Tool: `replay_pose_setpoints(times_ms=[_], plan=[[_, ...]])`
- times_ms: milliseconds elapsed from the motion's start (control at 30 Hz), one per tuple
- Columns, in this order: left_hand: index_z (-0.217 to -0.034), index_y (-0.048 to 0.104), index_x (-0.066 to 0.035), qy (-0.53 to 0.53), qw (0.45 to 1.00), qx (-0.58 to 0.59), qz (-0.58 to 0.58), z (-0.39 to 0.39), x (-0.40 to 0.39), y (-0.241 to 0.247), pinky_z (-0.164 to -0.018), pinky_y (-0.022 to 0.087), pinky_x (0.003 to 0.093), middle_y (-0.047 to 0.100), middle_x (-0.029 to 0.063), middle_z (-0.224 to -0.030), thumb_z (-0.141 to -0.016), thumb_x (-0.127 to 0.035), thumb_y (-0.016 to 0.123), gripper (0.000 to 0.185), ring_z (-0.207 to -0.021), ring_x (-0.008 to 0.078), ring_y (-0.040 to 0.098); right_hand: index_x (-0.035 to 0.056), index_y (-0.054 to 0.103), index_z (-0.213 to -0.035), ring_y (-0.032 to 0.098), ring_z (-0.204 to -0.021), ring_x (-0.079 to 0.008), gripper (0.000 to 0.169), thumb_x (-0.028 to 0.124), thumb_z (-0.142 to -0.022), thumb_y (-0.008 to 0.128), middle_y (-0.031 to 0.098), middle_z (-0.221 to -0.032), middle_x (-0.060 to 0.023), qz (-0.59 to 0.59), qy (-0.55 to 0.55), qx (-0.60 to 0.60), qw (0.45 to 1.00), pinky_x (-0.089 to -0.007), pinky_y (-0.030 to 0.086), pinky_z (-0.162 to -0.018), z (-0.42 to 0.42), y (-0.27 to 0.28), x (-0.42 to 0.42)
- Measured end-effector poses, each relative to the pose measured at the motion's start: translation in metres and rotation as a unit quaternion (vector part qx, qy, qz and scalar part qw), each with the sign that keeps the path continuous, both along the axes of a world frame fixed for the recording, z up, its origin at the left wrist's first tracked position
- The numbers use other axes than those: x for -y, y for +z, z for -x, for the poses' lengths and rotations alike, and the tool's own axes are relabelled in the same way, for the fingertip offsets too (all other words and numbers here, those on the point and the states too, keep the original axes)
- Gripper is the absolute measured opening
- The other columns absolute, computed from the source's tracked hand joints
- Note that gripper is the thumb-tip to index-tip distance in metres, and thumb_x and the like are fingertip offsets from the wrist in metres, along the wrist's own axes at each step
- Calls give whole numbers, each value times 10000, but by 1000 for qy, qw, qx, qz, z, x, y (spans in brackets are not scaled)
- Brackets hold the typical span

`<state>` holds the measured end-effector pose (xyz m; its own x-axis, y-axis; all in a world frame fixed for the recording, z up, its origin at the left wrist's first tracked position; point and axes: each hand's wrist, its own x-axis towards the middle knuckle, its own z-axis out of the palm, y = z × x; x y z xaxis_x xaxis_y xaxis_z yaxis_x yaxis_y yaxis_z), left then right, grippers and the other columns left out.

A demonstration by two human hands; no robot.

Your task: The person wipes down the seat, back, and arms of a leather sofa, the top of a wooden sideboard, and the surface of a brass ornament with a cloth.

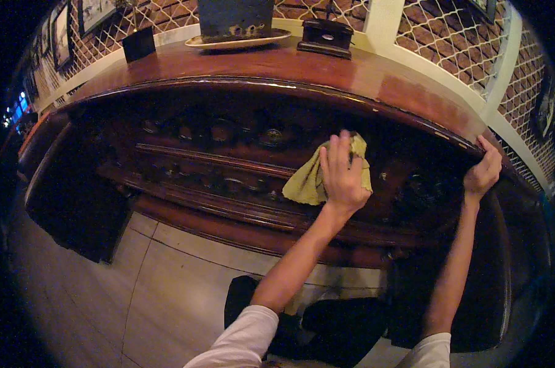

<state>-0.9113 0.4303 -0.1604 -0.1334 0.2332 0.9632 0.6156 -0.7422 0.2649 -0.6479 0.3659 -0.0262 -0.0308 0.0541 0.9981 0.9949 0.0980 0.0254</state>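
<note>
A yellow cloth (305, 181) lies bunched under my left hand (344, 177), whose fingers point up and press it to the carved front panel (222, 133) of a dark wooden cabinet. The cloth's loose corner hangs down to the left of the hand. Over at the right, my right hand (483, 172) grips the front edge of the glossy red-brown wooden top (268, 64). Below the hand with the cloth run long wooden mouldings (231, 209). Deep shadow hides much of the carving beneath the top.
On the top stand a dark box-shaped object (236, 18) on an oval dish (238, 42), a small dark wooden box (325, 37) and a black block (139, 44). White lattice (443, 41) covers the brick wall behind. Dark side sections (79, 193) project over the tiled floor (167, 276).
</note>
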Motion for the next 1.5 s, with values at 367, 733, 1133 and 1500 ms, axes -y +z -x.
replay_pose_setpoints(times_ms=[367,733,1133,1500], plan=[[-1038,656,-281,120,913,-138,-364,52,-23,83,-1053,180,510,571,1,-1216,-764,-270,682,275,-1129,225,534,42,658,-897,587,-837,-266,333,149,-934,346,657,-903,-100,-24,-43,-1,999,-354,426,-763,-3,-3,-5],[-1240,556,-283,201,887,-270,-315,115,-35,110,-1096,189,448,513,-32,-1322,-846,-269,547,394,-1255,185,436,-28,653,-987,615,-878,-300,377,166,-938,334,664,-972,-158,2,16,89,996,-371,462,-813,-9,-6,-6],[-1381,392,-225,323,905,-241,-134,439,-69,113,-1082,150,468,274,116,-1477,-797,-72,527,618,-1367,302,240,50,684,-887,605,-781,-278,404,221,-944,323,673,-868,-124,-30,-70,-1,997,-370,460,-743,-20,-8,-25],[-1421,146,55,291,947,129,34,317,-101,15,-1095,48,539,125,288,-1474,-785,-282,559,830,-1393,393,86,45,692,-921,607,-798,-284,411,236,-945,329,675,-884,-128,-33,-36,-16,999,-362,474,-749,-25,-8,-28]])
